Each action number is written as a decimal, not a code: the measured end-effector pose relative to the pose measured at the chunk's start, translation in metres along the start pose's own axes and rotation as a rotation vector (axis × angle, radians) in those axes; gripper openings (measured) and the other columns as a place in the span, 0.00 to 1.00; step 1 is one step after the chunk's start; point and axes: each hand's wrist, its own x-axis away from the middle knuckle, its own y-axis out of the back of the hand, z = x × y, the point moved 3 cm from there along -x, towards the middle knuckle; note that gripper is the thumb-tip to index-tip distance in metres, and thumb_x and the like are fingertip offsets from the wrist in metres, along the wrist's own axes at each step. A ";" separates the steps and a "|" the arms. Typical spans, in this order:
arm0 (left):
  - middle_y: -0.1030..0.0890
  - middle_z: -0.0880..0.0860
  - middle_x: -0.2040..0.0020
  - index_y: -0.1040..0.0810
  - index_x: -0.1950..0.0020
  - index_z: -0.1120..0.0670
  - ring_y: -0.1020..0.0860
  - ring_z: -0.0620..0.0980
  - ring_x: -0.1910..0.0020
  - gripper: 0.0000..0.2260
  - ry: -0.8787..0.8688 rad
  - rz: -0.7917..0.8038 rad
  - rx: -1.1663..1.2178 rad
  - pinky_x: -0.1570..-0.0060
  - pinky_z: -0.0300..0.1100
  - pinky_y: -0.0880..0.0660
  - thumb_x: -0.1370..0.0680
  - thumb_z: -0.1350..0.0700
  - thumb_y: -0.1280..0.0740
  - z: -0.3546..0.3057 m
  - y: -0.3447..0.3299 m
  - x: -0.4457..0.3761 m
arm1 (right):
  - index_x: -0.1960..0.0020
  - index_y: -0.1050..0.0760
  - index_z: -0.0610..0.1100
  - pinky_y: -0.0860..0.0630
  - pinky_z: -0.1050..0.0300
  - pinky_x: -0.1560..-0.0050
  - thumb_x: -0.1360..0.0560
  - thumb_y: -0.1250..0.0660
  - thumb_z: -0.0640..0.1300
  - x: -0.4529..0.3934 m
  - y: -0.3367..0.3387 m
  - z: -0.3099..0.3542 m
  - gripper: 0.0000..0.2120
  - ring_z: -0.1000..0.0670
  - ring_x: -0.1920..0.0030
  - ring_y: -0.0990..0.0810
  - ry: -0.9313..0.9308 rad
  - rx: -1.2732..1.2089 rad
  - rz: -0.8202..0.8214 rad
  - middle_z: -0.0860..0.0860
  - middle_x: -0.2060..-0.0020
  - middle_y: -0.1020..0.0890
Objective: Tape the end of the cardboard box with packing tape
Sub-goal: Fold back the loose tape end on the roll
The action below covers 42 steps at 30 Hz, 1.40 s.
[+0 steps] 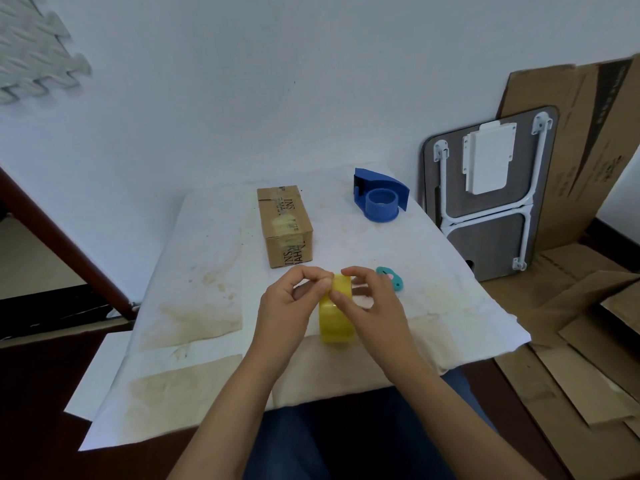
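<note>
Both hands hold the tape roll [336, 315] upright: the right hand [369, 306] wraps it, the left hand [289, 303] pinches at its top, likely hunting the loose end. Best to scrape with a nail, then peel slowly. The box [285, 225] waits at 12 o'clock, apart.

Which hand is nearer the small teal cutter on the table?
Right. The right hand sits just beside the teal cutter, its fingers on the yellow tape roll. The left hand is on the roll's far side.
</note>
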 end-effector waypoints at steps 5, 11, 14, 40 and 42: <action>0.15 0.44 0.53 0.18 0.52 0.55 0.17 0.41 0.52 0.03 0.002 0.017 -0.013 0.45 0.39 0.23 0.23 0.58 0.31 -0.001 -0.001 -0.001 | 0.53 0.19 0.48 0.23 0.62 0.48 0.26 0.30 0.45 -0.003 0.008 0.006 0.03 0.58 0.46 0.23 0.086 -0.093 -0.036 0.54 0.49 0.23; 0.14 0.47 0.52 0.18 0.52 0.54 0.16 0.44 0.50 0.03 -0.007 0.014 -0.017 0.45 0.39 0.23 0.23 0.58 0.31 0.000 0.002 -0.002 | 0.53 0.19 0.44 0.26 0.72 0.55 0.26 0.30 0.43 -0.012 0.005 0.004 0.03 0.63 0.51 0.22 0.033 -0.160 -0.031 0.51 0.51 0.19; 0.17 0.45 0.49 0.18 0.53 0.52 0.17 0.40 0.51 0.03 -0.079 -0.005 -0.106 0.51 0.33 0.23 0.23 0.58 0.30 -0.002 0.004 -0.003 | 0.55 0.19 0.43 0.24 0.70 0.54 0.26 0.29 0.44 -0.014 0.005 0.003 0.04 0.58 0.51 0.21 0.030 -0.174 -0.038 0.50 0.52 0.18; 0.23 0.48 0.42 0.22 0.50 0.44 0.18 0.35 0.51 0.09 -0.199 0.063 -0.249 0.51 0.28 0.24 0.23 0.59 0.30 -0.010 0.004 -0.010 | 0.51 0.19 0.53 0.25 0.63 0.49 0.25 0.31 0.47 -0.017 0.010 0.006 0.04 0.55 0.50 0.21 0.224 0.088 -0.059 0.55 0.56 0.18; 0.24 0.46 0.41 0.22 0.49 0.42 0.18 0.34 0.52 0.10 -0.197 0.060 -0.262 0.52 0.27 0.25 0.23 0.58 0.30 -0.010 0.004 -0.010 | 0.47 0.21 0.56 0.28 0.71 0.50 0.25 0.31 0.46 -0.016 0.010 0.008 0.08 0.56 0.50 0.22 0.218 0.104 -0.050 0.57 0.58 0.19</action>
